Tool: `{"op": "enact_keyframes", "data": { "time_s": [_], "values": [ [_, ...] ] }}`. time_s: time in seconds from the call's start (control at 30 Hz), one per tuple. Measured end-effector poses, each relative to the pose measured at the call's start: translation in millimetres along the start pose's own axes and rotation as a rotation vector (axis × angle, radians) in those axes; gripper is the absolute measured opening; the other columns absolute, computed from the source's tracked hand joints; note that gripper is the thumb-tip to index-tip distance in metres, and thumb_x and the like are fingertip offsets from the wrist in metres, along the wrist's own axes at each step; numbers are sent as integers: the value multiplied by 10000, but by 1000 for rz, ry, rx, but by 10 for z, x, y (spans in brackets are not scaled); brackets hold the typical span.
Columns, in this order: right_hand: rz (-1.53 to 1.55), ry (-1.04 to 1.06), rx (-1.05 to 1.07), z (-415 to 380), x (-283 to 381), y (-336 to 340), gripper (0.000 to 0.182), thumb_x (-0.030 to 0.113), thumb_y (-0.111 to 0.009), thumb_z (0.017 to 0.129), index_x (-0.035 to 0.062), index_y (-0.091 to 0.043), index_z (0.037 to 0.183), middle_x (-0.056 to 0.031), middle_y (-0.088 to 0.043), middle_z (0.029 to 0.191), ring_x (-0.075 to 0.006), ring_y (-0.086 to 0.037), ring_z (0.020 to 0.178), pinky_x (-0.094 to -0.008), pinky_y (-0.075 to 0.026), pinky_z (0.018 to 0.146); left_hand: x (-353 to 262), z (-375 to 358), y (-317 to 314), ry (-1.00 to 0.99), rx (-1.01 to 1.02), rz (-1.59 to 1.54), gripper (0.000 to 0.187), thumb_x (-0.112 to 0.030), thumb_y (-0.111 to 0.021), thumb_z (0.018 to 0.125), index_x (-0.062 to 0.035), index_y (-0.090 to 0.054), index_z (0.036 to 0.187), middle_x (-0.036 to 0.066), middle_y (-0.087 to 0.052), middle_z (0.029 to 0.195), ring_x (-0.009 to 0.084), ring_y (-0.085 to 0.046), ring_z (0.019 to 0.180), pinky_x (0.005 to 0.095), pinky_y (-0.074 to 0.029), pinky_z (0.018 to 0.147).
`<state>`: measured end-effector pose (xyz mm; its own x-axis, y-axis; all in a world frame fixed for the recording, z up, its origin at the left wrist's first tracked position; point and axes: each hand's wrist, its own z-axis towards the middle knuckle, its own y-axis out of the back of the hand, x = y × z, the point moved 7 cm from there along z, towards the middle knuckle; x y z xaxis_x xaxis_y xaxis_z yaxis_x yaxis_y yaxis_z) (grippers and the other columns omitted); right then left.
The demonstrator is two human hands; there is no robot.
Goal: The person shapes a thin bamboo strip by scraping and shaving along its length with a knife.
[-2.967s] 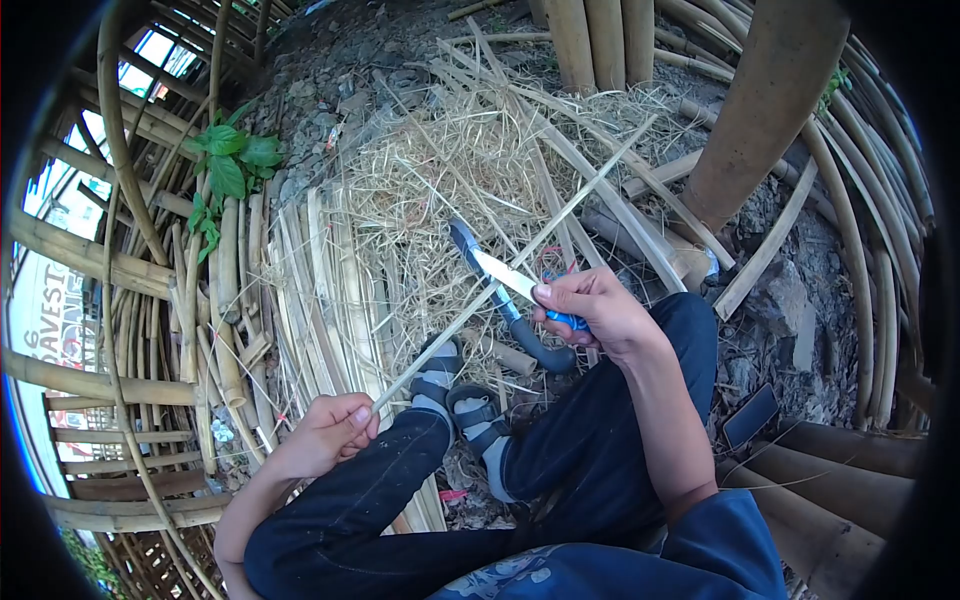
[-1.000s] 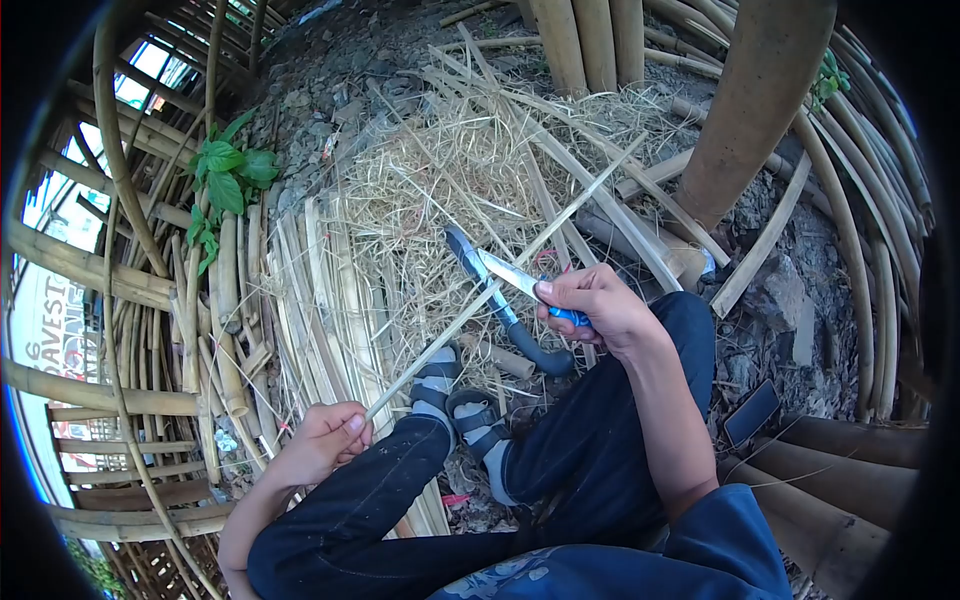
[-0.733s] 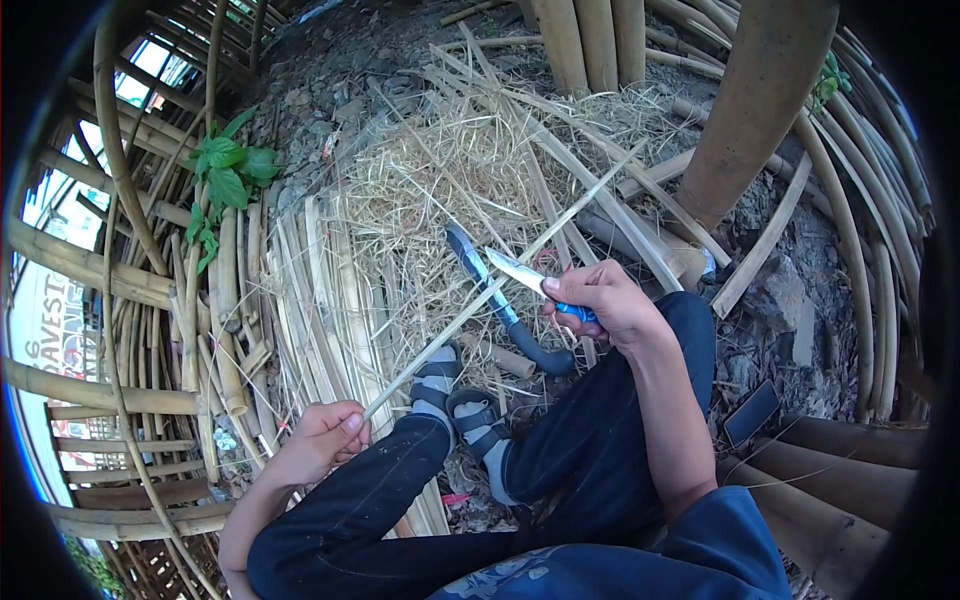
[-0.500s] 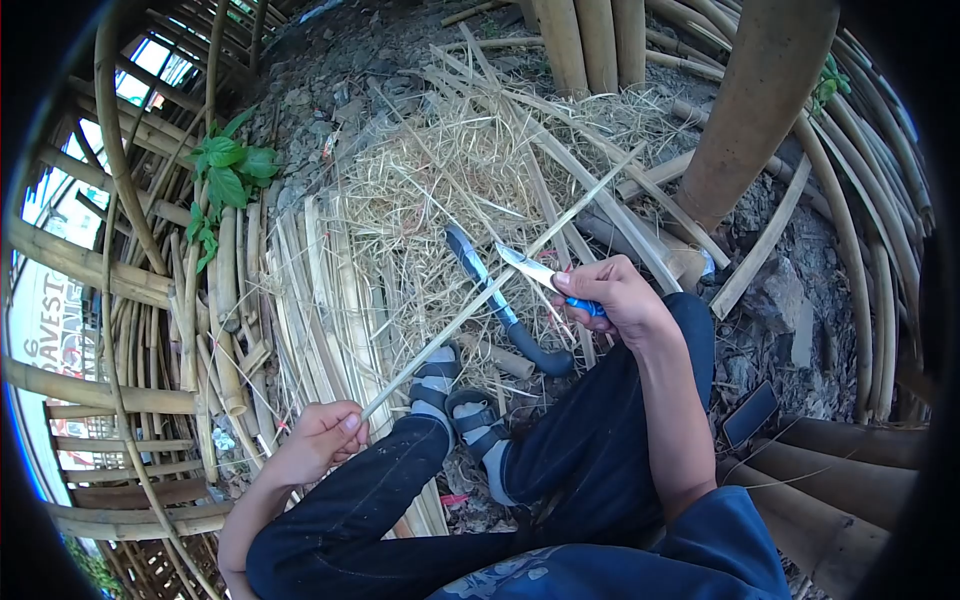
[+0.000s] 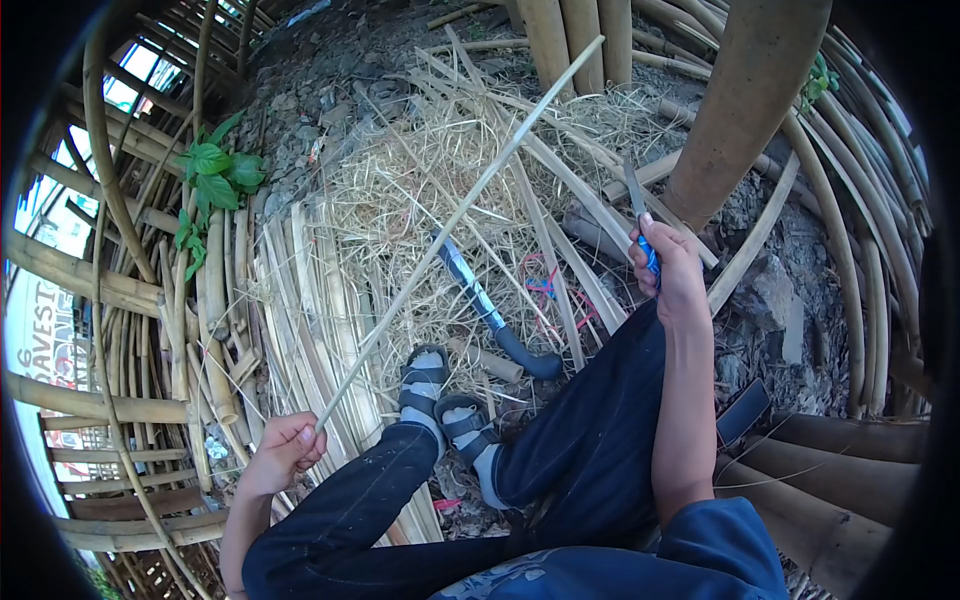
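My left hand [image 5: 284, 452] is closed on the lower end of a long thin bamboo strip [image 5: 452, 222], which slants up and to the right over the shavings. My right hand [image 5: 668, 262] grips the blue handle of a knife [image 5: 636, 195], its blade pointing up and apart from the strip. A larger curved blade with a dark handle [image 5: 515, 345] lies on the shavings [image 5: 400, 190] between the strip and my right knee. My sandalled feet rest just below it.
Split bamboo slats [image 5: 305, 300] lie at the left beside a bamboo fence [image 5: 90, 270] and a green plant [image 5: 215, 175]. Thick bamboo posts [image 5: 745, 110] stand at the upper right. A dark flat object [image 5: 743, 412] lies right of my right arm.
My right hand has moved right and up, taking the knife away from the strip. The strip's far end has swung upward, and my left hand has shifted slightly left and down.
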<state>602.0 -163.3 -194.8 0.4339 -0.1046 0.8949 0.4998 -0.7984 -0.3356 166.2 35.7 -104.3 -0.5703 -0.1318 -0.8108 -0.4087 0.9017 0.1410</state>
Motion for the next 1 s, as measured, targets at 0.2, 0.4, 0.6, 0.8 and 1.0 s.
{"op": "enact_keyframes", "data": {
  "time_s": [0.2, 0.4, 0.6, 0.8, 1.0],
  "values": [
    [-156, 191, 68, -239, -322, -709, 443, 406, -435, 1003, 39, -551, 782, 11, -448, 530, -56, -416, 459, -227, -334, 439, -149, 88, -26, -40, -107, -26, 306, -284, -427, 1021, -46, -525, 857, -46, -366, 615, 41, -279, 515, 203, -244, 461],
    [-616, 475, 288, -983, -540, -1564, 411, 357, -511, 960, 4, -524, 750, -147, -524, 531, -333, -552, 487, -410, -408, 483, -262, 247, -237, -44, -121, 36, 286, -249, -393, 1032, -40, -534, 897, -43, -385, 646, 40, -313, 561, 192, -275, 505],
    [-704, 869, 438, -1491, -542, -2094, 327, 277, -612, 898, 14, -503, 737, -141, -535, 525, -311, -560, 446, -403, -424, 411, -373, 385, -585, -76, 3, 130, 233, -156, -419, 1016, 17, -572, 989, -11, -483, 687, 66, -426, 623, 238, -389, 580],
    [-883, 1075, 287, -1508, -466, -2078, 360, 307, -640, 870, 41, -483, 685, -100, -509, 516, -252, -553, 435, -352, -429, 396, -514, 443, -673, -195, -84, 305, 232, -112, -427, 1001, 38, -599, 959, 16, -518, 676, 80, -462, 627, 256, -416, 591],
    [-948, 1135, 221, -1460, -379, -2005, 345, 264, -658, 857, 49, -461, 671, -98, -493, 527, -266, -515, 426, -361, -397, 407, -556, 457, -675, -210, -107, 305, 235, -114, -436, 999, 40, -607, 947, 9, -504, 646, 74, -446, 598, 251, -409, 563]
  ]
}}
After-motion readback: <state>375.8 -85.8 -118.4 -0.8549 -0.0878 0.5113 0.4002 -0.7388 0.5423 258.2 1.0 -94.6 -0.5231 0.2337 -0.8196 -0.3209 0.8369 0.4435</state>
